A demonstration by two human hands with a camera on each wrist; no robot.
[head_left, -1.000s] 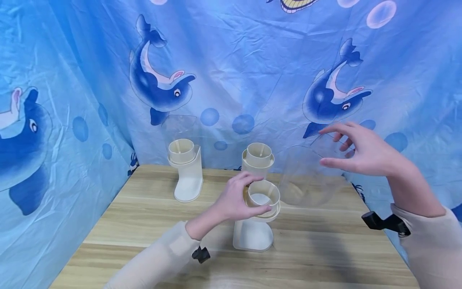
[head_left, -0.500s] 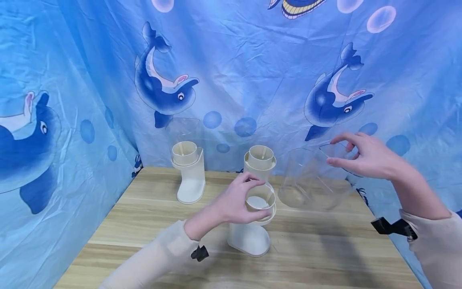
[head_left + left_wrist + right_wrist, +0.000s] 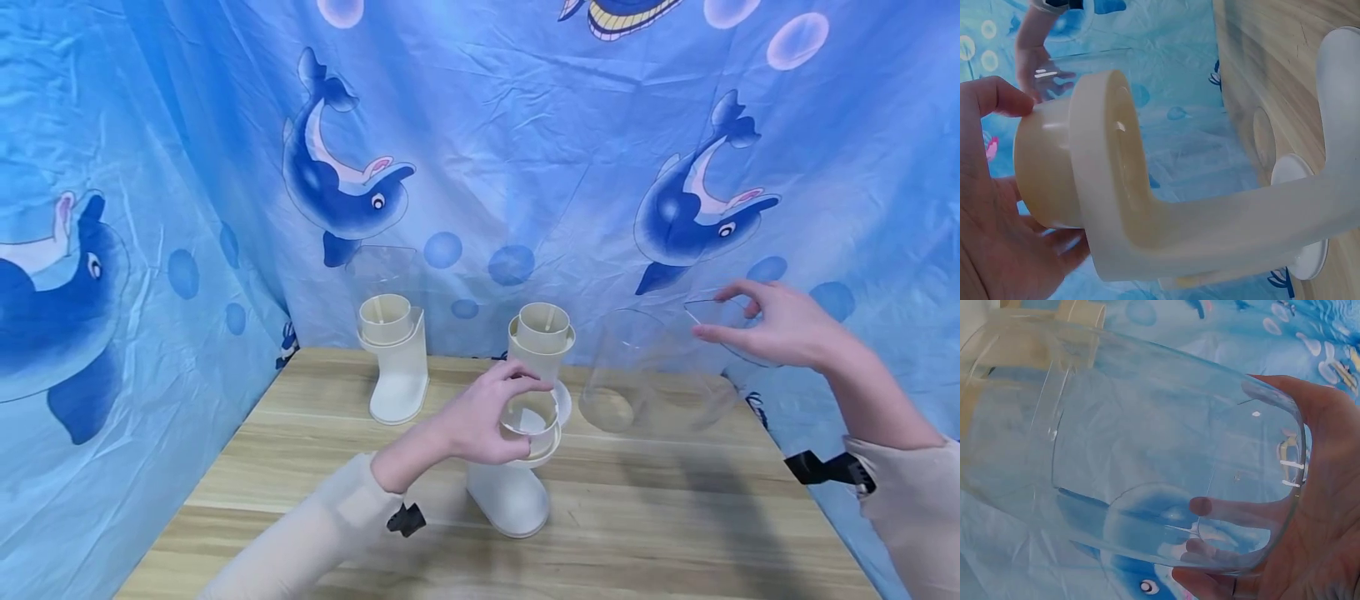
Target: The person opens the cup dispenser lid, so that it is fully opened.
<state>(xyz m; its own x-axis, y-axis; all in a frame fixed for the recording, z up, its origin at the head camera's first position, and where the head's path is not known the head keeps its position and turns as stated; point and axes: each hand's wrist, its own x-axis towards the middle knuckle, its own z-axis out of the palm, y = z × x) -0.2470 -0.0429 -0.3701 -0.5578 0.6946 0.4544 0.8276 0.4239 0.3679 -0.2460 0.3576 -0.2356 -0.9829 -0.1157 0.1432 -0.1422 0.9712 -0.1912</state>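
In the head view my left hand (image 3: pixel 487 417) grips the round collar at the top of a cream plastic stand (image 3: pixel 513 500), whose flat rounded foot points toward me. The left wrist view shows thumb and fingers curled about that collar (image 3: pixel 1047 169), with the stand's curved upright (image 3: pixel 1229 225) running to the right. Farther right, my right hand (image 3: pixel 783 325) holds a clear, see-through canister (image 3: pixel 1135 444) by one end. Its fingers wrap over the rim in the right wrist view, and the canister slants down to the left over the table.
Two similar cream stands stand at the back, one at left (image 3: pixel 397 375) and one (image 3: pixel 543 329) behind my left hand. A clear canister rises over the left one. Another clear canister (image 3: pixel 611 408) stands on the wooden table (image 3: pixel 637 517). A blue dolphin-print curtain (image 3: pixel 487 150) hangs behind.
My left hand has shifted left, and the stand it grips has moved with it. My right hand has moved right and slightly lower with the clear canister. The head view has shifted slightly.
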